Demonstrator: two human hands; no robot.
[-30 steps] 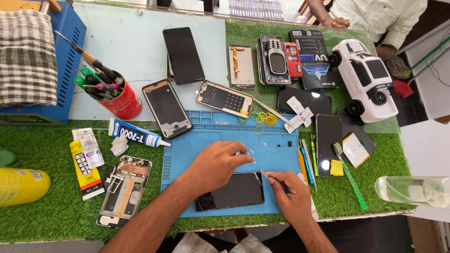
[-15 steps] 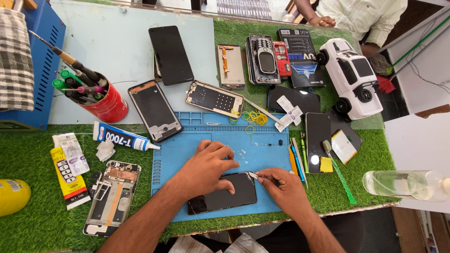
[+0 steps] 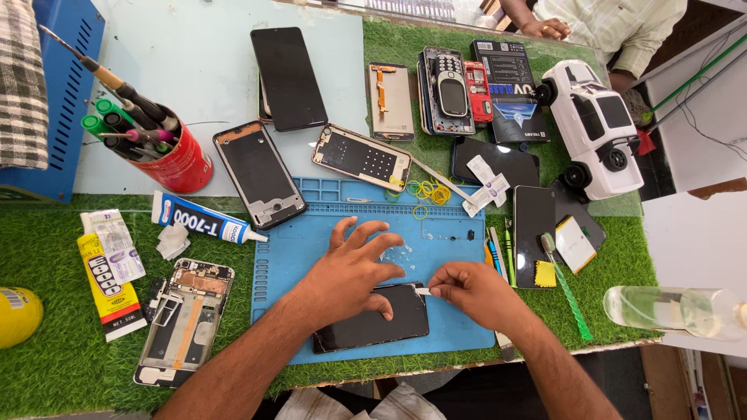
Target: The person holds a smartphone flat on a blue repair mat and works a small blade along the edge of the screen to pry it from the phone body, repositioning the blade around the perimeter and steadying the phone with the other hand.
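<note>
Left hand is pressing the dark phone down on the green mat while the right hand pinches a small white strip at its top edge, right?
Not quite: the mat is blue, not green, as the head view shows. The left hand does press the dark phone, and the right hand pinches the small white strip.

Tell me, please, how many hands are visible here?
3: left hand flat on the dark phone, right hand pinching a white tab at its edge, another person's hand at the top. Others may be hidden.

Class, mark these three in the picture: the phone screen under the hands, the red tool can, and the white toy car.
phone screen [image 3: 373,327], head view, bare dark glass below the left hand.
red tool can [image 3: 184,162], head view, its red side wall.
white toy car [image 3: 591,128], head view, its roof.
</note>
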